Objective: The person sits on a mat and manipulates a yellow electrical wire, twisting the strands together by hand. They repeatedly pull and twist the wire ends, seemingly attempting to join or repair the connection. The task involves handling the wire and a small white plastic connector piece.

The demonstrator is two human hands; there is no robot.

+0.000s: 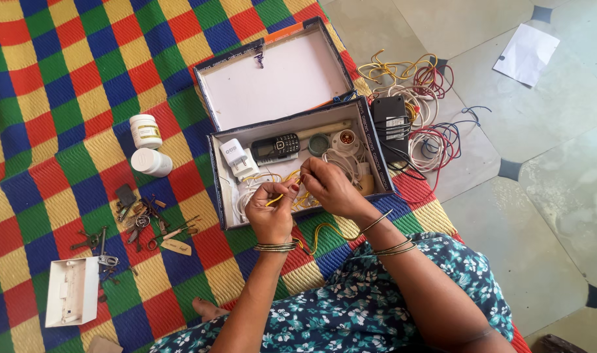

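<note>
An open blue cardboard box sits on a checked mat, two white labelled jars to its left. Over the box, left hand and right hand fingers pinch a yellow wire stretched between them.

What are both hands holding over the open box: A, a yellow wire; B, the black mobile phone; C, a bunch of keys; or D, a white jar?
A: the left hand and the right hand both pinch a yellow wire above the open box, while the black phone lies untouched inside it.
</note>
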